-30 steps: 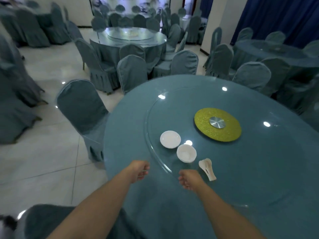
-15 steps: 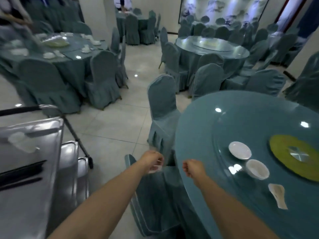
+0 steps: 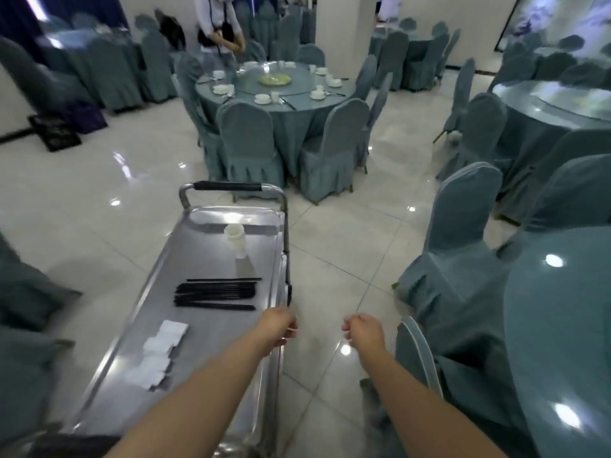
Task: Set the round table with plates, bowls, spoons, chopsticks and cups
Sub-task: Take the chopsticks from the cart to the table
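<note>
A steel trolley [image 3: 132,328] stands at lower left. On its top tray lie a bundle of black chopsticks [image 3: 215,292], a stack of white cups [image 3: 236,239] on its side at the far end, and several small white pieces [image 3: 162,355] nearer me. My left hand [image 3: 277,330] hovers at the tray's right rim, fingers curled, with nothing visible in it. My right hand [image 3: 363,330] hangs over the floor, curled the same way. The round teal table [image 3: 562,325] shows only its edge at the right; its dishes are out of view.
Teal-covered chairs [image 3: 456,246] stand between me and the round table. Across the tiled floor [image 3: 347,246] is another round table [image 3: 274,90] laid with white dishes and ringed by chairs. A person [image 3: 218,24] stands behind it. A pillar rises at the back.
My view has swung left from the round table to the trolley, which now sits in front of me. Both hands stay curled and have come near the tray's right edge.
</note>
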Demonstrator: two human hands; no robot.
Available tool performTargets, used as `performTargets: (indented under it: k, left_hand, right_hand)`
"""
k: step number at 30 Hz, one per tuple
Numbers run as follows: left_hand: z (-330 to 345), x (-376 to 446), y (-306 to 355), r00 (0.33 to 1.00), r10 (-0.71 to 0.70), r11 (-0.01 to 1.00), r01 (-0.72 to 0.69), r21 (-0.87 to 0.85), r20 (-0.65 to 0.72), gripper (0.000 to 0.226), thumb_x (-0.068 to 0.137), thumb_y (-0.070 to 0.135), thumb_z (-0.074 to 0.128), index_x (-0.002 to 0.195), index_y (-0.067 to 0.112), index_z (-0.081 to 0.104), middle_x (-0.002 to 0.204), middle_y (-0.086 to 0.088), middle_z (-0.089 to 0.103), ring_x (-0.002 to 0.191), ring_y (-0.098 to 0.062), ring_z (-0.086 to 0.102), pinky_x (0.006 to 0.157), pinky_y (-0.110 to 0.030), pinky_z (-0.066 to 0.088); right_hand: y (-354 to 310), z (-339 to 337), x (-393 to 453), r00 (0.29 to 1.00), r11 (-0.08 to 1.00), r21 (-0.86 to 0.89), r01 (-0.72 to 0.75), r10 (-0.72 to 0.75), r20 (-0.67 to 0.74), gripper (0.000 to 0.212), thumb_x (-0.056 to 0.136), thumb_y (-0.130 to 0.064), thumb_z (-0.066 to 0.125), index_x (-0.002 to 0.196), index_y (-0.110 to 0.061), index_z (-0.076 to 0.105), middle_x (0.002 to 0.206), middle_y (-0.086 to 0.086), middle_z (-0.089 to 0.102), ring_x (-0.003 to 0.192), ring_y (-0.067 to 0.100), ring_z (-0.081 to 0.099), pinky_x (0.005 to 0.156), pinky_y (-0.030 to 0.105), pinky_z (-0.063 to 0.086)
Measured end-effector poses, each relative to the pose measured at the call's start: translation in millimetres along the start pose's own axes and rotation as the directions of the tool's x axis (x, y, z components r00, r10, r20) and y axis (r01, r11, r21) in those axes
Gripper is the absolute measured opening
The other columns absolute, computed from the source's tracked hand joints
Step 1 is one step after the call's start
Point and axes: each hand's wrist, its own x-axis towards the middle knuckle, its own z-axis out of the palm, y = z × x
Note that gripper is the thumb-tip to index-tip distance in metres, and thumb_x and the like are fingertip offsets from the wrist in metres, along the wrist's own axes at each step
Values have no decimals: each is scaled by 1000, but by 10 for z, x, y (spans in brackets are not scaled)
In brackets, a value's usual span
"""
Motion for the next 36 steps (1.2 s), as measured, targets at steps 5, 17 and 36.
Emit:
performTargets:
  k: [5, 17, 36]
  left_hand:
    - [-590, 184, -177, 992, -101, 986, 89, -142, -76, 9, 86, 9, 51, 81, 15, 55, 75, -3, 61, 64, -14, 59, 66, -26, 42]
    - [-1111, 970, -296, 902, -379, 904, 314, -290, -207, 5, 91, 19, 53, 91, 14, 54, 84, -6, 59, 71, -20, 56, 65, -27, 45]
    - [-1488, 2245, -394, 647, -634, 730, 318, -605, -424, 23, 90, 19, 54, 100, 0, 64, 86, -15, 61, 76, -29, 60, 62, -30, 47]
  right_hand:
    - [-60, 815, 209, 982, 985, -170, -17, 48, 182, 14, 88, -7, 52, 80, -4, 63, 70, 12, 63, 53, 19, 51, 47, 25, 39]
    - [-428, 2048, 1456, 870, 867, -489, 92, 168, 463, 20, 85, -5, 52, 67, -5, 62, 69, 16, 63, 57, 24, 57, 51, 23, 43]
    - [-718, 3365, 2320, 704, 606, -655, 451, 209, 679, 34, 96, -10, 43, 124, -9, 63, 126, 10, 63, 118, 27, 57, 99, 29, 41]
